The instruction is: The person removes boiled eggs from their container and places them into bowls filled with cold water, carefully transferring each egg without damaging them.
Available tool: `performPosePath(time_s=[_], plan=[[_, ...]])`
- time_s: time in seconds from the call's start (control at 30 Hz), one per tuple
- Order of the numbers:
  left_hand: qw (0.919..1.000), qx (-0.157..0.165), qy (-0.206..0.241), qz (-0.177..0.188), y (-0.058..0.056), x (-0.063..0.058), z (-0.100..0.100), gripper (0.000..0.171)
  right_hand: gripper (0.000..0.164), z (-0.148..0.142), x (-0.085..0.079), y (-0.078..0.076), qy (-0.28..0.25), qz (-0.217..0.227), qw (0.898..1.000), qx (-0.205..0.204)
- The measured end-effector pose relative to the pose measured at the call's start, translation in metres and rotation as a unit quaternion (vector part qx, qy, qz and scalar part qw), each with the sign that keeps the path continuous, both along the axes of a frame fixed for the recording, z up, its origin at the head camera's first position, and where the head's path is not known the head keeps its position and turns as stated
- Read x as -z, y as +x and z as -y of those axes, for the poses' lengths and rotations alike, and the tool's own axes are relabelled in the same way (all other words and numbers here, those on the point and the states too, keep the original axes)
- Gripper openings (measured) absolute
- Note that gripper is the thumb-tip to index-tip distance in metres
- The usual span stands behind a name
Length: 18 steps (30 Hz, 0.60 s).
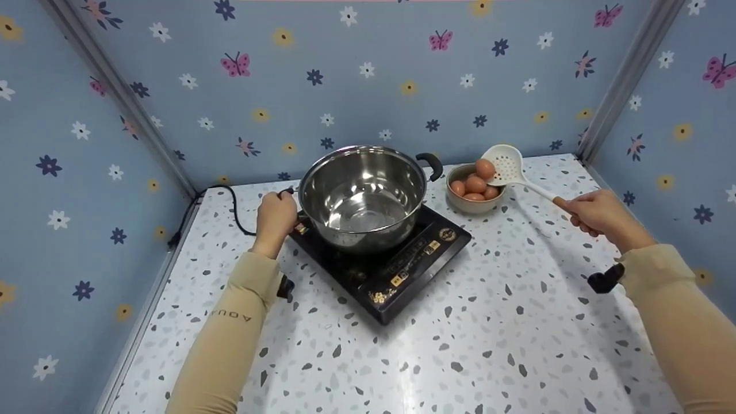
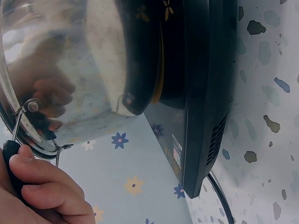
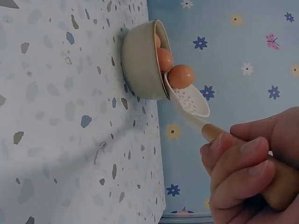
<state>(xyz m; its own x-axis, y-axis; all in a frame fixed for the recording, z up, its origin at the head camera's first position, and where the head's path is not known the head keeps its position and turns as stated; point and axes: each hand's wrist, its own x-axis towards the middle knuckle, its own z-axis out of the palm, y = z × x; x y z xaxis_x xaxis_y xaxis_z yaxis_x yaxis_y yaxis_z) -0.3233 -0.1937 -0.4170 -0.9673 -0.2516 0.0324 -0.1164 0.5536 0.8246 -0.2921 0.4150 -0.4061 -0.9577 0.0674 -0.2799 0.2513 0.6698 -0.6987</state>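
Note:
My left hand grips the black side handle of a steel pot, fingers curled round it. The pot sits on a black induction cooker, and its inside shows bare metal. In my right hand is the wooden-ended handle of a white skimmer. Its perforated head overlaps the rim of a beige bowl holding several brown eggs. One brown egg rests at the edge of the skimmer's head, higher than the others.
The pot's other black handle points toward the bowl. A black power cord runs from the cooker to the left edge of the speckled table. Flower-patterned walls enclose the back and both sides.

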Motion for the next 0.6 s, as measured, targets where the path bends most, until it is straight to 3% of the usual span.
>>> performPosePath(time_s=[0.2,0.4,0.6], plan=[[1.0,0.002,-0.004,0.007,0.0,0.0,0.0,0.049,0.06,0.004,-0.003,-0.002,0.034,-0.017,0.999,-0.018],[0.9999,-0.002,-0.004,0.009,0.001,0.0,0.0,0.048,0.068,0.011,-0.005,-0.002,0.074,-0.061,0.995,-0.025],[1.0,0.0,-0.001,-0.001,0.0,0.0,0.0,0.046,0.064,0.021,-0.002,-0.002,0.13,-0.112,0.985,-0.022]])
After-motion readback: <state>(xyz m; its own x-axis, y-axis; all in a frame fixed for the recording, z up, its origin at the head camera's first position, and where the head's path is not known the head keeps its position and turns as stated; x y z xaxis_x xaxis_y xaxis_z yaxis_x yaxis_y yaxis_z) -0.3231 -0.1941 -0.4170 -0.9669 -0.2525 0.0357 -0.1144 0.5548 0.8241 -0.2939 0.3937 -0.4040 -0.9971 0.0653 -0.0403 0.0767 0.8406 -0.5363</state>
